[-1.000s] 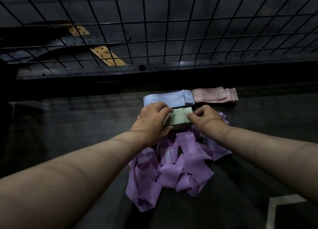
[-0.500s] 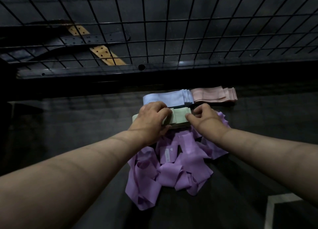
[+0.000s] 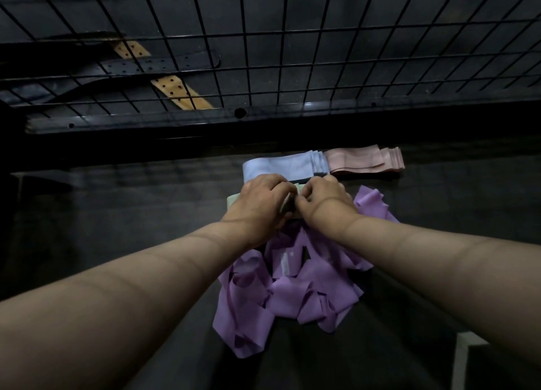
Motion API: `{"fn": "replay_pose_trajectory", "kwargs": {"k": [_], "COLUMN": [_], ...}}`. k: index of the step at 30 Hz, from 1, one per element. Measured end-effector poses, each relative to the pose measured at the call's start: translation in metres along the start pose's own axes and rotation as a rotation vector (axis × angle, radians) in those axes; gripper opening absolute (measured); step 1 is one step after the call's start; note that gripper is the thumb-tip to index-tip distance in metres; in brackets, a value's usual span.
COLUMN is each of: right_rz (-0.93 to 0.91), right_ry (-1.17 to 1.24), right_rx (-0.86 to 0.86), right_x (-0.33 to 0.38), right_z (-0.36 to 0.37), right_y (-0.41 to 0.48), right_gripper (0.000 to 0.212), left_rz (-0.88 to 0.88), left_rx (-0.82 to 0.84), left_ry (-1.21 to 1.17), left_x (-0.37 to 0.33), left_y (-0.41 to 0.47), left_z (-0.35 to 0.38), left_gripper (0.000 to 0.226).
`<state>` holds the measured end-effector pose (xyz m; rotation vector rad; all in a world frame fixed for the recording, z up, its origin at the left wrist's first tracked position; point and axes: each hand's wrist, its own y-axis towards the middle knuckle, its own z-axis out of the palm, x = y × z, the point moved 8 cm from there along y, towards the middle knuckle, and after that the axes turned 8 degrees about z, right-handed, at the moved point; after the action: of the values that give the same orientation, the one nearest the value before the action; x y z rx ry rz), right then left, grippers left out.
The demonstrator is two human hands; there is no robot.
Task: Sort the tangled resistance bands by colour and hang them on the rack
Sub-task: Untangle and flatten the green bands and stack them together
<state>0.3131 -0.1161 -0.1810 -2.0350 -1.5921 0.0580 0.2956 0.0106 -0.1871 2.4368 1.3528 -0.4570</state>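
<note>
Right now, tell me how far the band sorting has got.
Done: the blue bands and pink bands lie in neat folded stacks, side by side. In hand: the left hand and right hand both grip the green bands. Left: the purple bands are a tangled heap, and no band hangs on the wire rack yet.

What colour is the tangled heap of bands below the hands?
The heap is purple, seen best in the head view.
</note>
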Motion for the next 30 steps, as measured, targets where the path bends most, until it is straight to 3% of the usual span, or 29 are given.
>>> {"fn": "replay_pose_trajectory", "kwargs": {"k": [7,11,14,20,30], "right_rz": [0.089,0.16,0.196,0.204,0.233], "right_ry": [0.355,0.289,0.22,0.34,0.401], "right_rx": [-0.087,-0.067,-0.002,-0.008,0.124], "right_x": [-0.051,-0.069,-0.072,-0.075,-0.07], "right_z": [-0.032,-0.019,-0.004,0.01,0.02], "right_y": [0.008,0.022,0.025,0.03,0.039], "right_gripper": [0.02,0.012,0.016,0.026,0.009], "left_rz": [0.029,0.035,0.03,0.033,0.007], "left_rx": [-0.001,0.015,0.019,0.017,0.032], "left_ry": [0.034,0.035,0.033,0.053,0.079], "left_x": [0.004,0.005,0.004,0.01,0.005], "left_y": [-0.003,-0.004,-0.009,-0.013,-0.017], "left_z": [-0.007,-0.003,0.0,0.003,0.001], "left_gripper": [0.047,0.049,0.052,0.047,0.05]}}
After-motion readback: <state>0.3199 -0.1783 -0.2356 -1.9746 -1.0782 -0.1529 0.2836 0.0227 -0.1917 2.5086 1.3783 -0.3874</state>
